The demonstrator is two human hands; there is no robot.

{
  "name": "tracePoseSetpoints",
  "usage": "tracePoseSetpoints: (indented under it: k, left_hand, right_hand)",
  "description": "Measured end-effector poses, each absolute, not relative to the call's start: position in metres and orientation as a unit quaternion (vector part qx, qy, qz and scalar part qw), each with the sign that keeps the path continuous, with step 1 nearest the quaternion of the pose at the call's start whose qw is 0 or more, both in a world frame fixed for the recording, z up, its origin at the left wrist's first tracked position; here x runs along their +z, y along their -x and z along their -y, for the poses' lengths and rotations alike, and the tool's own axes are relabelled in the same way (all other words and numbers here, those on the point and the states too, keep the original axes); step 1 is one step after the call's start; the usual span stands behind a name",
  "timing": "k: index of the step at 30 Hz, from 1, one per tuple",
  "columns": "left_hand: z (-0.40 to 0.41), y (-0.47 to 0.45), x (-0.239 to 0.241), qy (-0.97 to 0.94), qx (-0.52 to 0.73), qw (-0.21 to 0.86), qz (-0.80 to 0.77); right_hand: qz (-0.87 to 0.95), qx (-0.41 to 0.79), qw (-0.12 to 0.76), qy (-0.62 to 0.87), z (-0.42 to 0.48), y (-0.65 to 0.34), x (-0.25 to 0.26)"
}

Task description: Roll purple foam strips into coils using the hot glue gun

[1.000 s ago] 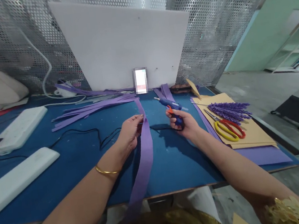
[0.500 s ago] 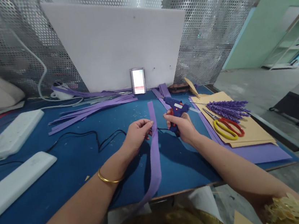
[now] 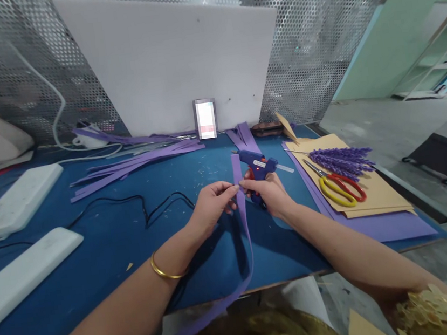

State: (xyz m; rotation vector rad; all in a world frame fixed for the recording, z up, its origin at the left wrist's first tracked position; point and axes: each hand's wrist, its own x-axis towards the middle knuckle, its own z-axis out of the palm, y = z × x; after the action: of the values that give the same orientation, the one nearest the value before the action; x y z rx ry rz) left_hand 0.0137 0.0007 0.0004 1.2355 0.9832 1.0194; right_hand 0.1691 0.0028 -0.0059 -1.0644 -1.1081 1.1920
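Observation:
My left hand (image 3: 213, 208) pinches a long purple foam strip (image 3: 245, 224) near its upper end; the strip stands up over the blue table (image 3: 106, 241) and trails off the front edge toward my lap. My right hand (image 3: 268, 193) grips a blue glue gun (image 3: 259, 164) by its handle, and its fingertips also touch the strip right beside my left fingers. The gun's nozzle points right, away from the strip. A black cord (image 3: 138, 204) runs left from the gun across the table.
More purple strips (image 3: 133, 162) lie at the back left. Yellow-and-red scissors (image 3: 338, 188) and a purple lavender-like bundle (image 3: 342, 158) rest on brown paper (image 3: 373, 192) at right. White blocks (image 3: 24, 268) sit at left. A white board (image 3: 178, 64) leans on perforated metal behind.
The strip's top end has been pulled off the table and stands higher. My hands have come together, the right one with the glue gun moving left until its fingers touch the strip.

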Motion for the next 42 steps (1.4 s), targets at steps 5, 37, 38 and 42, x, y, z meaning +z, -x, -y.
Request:
tracePoseSetpoints:
  k: [5, 37, 38, 42]
  left_hand:
    - [0.001, -0.014, -0.001, -0.524, 0.429, 0.602, -0.422]
    - [-0.025, 0.004, 0.016, -0.203, 0.548, 0.709, -0.394]
    - [-0.024, 0.003, 0.016, -0.203, 0.548, 0.709, -0.395]
    - [-0.023, 0.003, 0.015, -0.213, 0.547, 0.707, -0.395]
  right_hand:
    - [0.476, 0.491, 0.573, 0.452, -0.001, -0.168, -0.004]
    - [0.711, 0.268, 0.422, 0.494, 0.025, -0.17, 0.003]
    - [0.712, 0.267, 0.418, 0.497, 0.025, -0.17, 0.003]
    - [0.718, 0.258, 0.414, 0.497, 0.024, -0.17, 0.003]
